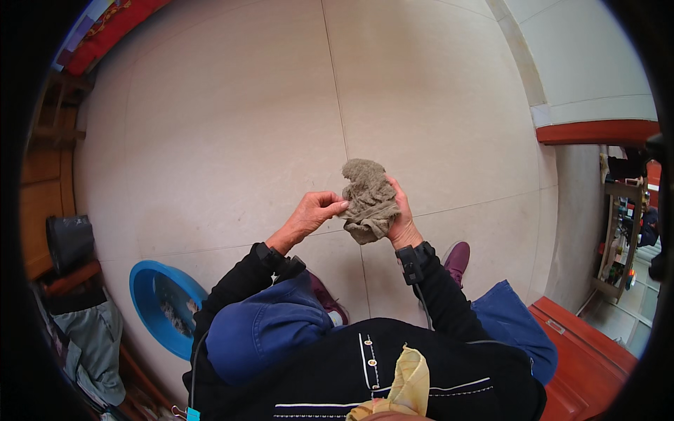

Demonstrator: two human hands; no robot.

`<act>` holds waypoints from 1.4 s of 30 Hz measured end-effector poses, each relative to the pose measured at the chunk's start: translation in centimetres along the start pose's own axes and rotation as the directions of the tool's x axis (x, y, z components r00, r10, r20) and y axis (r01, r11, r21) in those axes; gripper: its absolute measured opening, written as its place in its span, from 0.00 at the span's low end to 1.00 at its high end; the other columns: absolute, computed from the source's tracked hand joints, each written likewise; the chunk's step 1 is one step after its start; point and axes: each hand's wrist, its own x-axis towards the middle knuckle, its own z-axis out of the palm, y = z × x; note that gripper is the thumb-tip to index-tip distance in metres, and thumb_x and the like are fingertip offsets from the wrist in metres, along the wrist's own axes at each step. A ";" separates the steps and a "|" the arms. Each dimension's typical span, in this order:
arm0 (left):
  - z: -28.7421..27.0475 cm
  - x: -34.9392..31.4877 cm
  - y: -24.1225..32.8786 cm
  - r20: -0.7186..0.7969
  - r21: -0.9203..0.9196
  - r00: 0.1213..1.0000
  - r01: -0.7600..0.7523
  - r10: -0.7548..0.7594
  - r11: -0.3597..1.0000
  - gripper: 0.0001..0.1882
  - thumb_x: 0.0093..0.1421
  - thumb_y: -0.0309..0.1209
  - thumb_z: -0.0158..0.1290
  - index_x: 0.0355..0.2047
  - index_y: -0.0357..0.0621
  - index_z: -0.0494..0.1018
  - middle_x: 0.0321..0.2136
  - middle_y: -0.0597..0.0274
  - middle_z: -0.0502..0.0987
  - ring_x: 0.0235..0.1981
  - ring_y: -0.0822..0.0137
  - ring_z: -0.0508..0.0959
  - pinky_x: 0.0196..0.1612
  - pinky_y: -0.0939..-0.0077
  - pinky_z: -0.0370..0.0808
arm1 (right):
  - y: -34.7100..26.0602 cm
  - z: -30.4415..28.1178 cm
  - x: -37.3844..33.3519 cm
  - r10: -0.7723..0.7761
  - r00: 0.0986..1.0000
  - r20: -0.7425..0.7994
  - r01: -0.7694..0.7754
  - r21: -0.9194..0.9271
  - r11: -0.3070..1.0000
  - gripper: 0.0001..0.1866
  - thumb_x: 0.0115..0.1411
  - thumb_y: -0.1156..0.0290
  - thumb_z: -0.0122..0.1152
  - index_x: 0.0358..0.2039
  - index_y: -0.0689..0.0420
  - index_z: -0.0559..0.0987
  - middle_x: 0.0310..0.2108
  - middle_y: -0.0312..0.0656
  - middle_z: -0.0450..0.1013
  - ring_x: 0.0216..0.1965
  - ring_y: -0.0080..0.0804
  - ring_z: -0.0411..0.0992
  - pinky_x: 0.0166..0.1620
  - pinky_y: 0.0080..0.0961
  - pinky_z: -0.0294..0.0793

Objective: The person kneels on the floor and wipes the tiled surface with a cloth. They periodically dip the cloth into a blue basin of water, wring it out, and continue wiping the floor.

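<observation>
A crumpled grey-brown cloth (368,200) is bunched up in front of me, above the tiled floor. My right hand (402,219) grips it from the right side, with most of the fingers hidden behind the cloth. At its left edge, my left hand (316,212) pinches the fabric between thumb and fingertips. Down to the left, a round blue basin (140,295) stands on the floor with water and some greyish clumps in it.
Grey cloth (91,337) and a black bin-like container (70,242) line the left side by wooden furniture (45,210). A red wooden door or panel (576,358) is at lower right. Beyond an opening at right stands a shelf (618,238). My shoe (457,261) rests on the tiles.
</observation>
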 end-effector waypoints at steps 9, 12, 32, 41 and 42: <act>-7.5 0.9 -2.0 -0.370 0.135 0.912 -0.136 0.177 0.981 0.16 0.67 0.36 0.51 0.26 0.37 0.74 0.22 0.63 0.78 0.25 0.75 0.75 0.32 0.80 0.73 | -17.0 -2.0 -9.3 -0.450 0.880 0.154 0.474 -0.225 0.851 0.32 0.68 0.50 0.43 0.63 0.60 0.64 0.58 0.53 0.67 0.54 0.51 0.71 0.53 0.53 0.75; -9.2 1.5 -3.5 -0.425 0.431 0.890 0.039 0.165 0.901 0.16 0.65 0.38 0.52 0.26 0.39 0.74 0.20 0.60 0.77 0.22 0.69 0.75 0.30 0.74 0.72 | -22.1 -4.1 -12.5 -0.564 0.779 0.273 0.626 -0.384 0.679 0.30 0.67 0.53 0.42 0.62 0.61 0.65 0.55 0.52 0.70 0.51 0.52 0.73 0.53 0.53 0.75; 0.1 -0.7 -2.4 0.039 0.399 0.942 -0.320 0.333 0.859 0.31 0.51 0.37 0.68 0.53 0.46 0.69 0.55 0.57 0.68 0.52 0.59 0.73 0.50 0.62 0.73 | -1.9 -0.3 -3.0 -0.207 0.927 -0.313 0.179 -0.116 0.977 0.28 0.68 0.52 0.43 0.59 0.60 0.69 0.54 0.48 0.72 0.53 0.47 0.72 0.57 0.47 0.73; -1.0 -0.3 1.1 0.056 -0.247 0.991 0.132 -0.122 0.960 0.20 0.67 0.38 0.52 0.54 0.39 0.68 0.45 0.60 0.77 0.43 0.69 0.79 0.44 0.71 0.78 | -1.3 2.1 -1.6 -0.067 0.997 -0.044 -0.008 -0.883 0.470 0.20 0.68 0.59 0.55 0.52 0.59 0.76 0.43 0.36 0.76 0.44 0.24 0.74 0.48 0.24 0.75; -1.9 -0.2 1.2 0.111 -0.322 0.983 0.178 -0.149 0.930 0.20 0.68 0.40 0.51 0.52 0.38 0.70 0.42 0.60 0.79 0.40 0.69 0.80 0.42 0.72 0.79 | -3.9 1.1 -2.1 0.051 0.999 -0.009 -0.030 -0.905 0.424 0.21 0.67 0.58 0.55 0.54 0.59 0.75 0.43 0.38 0.77 0.43 0.24 0.76 0.47 0.23 0.76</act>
